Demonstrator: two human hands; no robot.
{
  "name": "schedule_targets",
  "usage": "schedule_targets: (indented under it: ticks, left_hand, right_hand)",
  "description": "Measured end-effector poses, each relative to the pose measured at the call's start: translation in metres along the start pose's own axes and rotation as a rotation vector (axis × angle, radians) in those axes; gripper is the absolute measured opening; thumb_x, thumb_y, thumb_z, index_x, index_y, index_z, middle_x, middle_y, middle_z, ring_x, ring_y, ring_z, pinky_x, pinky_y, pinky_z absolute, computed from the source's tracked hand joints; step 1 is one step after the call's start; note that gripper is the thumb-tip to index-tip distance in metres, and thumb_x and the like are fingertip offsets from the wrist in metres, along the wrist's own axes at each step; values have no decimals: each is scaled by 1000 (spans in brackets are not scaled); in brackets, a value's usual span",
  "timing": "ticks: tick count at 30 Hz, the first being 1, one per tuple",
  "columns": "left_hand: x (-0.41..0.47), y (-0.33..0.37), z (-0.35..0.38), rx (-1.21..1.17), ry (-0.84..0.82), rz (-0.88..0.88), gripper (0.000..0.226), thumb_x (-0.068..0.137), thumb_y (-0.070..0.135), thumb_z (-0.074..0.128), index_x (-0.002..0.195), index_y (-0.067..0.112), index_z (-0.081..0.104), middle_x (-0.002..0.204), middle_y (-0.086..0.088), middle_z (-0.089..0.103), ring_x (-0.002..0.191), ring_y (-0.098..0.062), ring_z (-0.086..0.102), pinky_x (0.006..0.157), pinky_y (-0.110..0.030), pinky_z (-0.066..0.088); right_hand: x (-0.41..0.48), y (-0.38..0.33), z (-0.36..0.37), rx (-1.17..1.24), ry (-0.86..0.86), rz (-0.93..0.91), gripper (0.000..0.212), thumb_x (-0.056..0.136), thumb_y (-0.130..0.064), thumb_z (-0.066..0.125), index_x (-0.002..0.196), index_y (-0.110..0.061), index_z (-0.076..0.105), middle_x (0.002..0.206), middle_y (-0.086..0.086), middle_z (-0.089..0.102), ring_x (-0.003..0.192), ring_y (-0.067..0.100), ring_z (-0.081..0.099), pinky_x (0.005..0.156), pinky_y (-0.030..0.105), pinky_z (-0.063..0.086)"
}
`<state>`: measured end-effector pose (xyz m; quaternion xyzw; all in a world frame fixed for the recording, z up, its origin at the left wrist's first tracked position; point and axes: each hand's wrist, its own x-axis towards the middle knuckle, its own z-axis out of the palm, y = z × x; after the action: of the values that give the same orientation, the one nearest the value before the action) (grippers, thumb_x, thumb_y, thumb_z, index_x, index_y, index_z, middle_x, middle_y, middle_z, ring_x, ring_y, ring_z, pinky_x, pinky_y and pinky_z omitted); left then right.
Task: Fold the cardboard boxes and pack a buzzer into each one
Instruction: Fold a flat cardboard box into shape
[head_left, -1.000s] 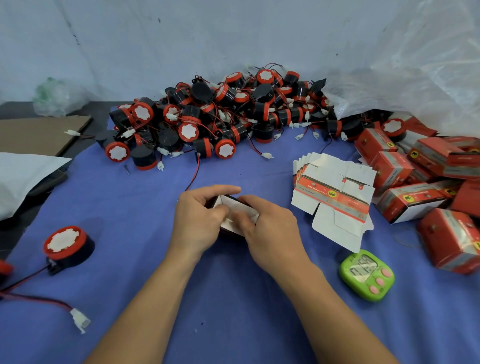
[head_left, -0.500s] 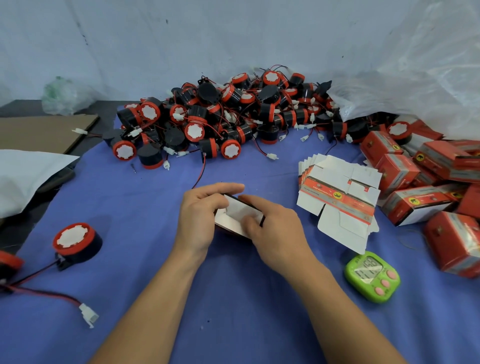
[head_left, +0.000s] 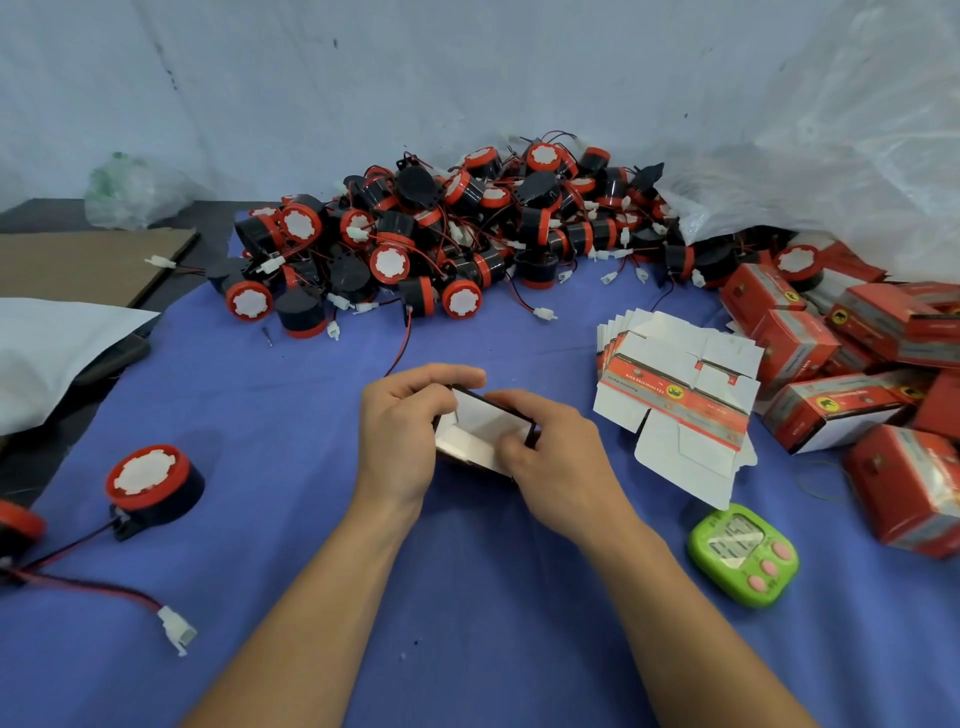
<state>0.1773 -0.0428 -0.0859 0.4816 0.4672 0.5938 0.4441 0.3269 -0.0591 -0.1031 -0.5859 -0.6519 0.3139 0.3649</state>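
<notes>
Head view is showing a counter (head_left: 467, 649) draped in blue cloth, and every place below is being given against the small cardboard box (head_left: 480, 431) at its middle. Far left of the box, a white plastic bag (head_left: 47, 353) is lying over the counter's edge, with a brown cardboard sheet (head_left: 88, 265) lying behind it. Left of the box and nearer the camera, a lone buzzer (head_left: 150, 486) is sitting red face up, its red and black wire trailing to a white plug (head_left: 176, 629). Behind the box, a heap of buzzers (head_left: 441, 244) is sprawling against the wall.

The left hand (head_left: 400, 441) is gripping the box's left end, its fingers (head_left: 441, 374) curling over the far edge. The box is showing its white inner flaps to the camera; whether it is touching the cloth I cannot tell. The right hand (head_left: 561, 457) is gripping the box's right end, its fingers (head_left: 519, 402) curling down onto a white flap.

Just right of the box, a fanned stack of flat box blanks (head_left: 680, 395) is lying on the cloth. Right of the box and nearer the camera, a green timer (head_left: 743, 553) is lying face up. Far right of the box, folded red boxes (head_left: 857, 364) are piling up beneath clear plastic sheeting (head_left: 831, 171).
</notes>
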Motion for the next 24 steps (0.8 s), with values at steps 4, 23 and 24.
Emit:
schedule_targets:
  ticks: [4,23,24]
  left_hand:
    - [0,-1,-2,28,-2,16,35,68,9,51,78,20,83,83,-6,79,76,-13,71,63,-20,54]
    - [0,-3,-3,-49,110,122,26,92,29,57,107,28,78,106,12,79,102,-3,72,81,-21,57]
    - [2,-4,-3,-45,96,116,30,90,30,59,115,33,74,116,17,76,111,2,68,88,-18,55]
  right_hand:
    - [-2,1,6,-28,38,-19,52,90,-9,51,125,-45,65,111,-27,67,104,-1,59,82,13,47]
    - [-1,-1,-8,-24,88,-231,64,81,0,70,133,-37,64,107,-19,64,97,-5,53,88,8,43]
    - [-1,0,-4,-160,154,-274,65,78,6,67,130,-33,67,107,-17,65,102,-2,49,91,10,41]
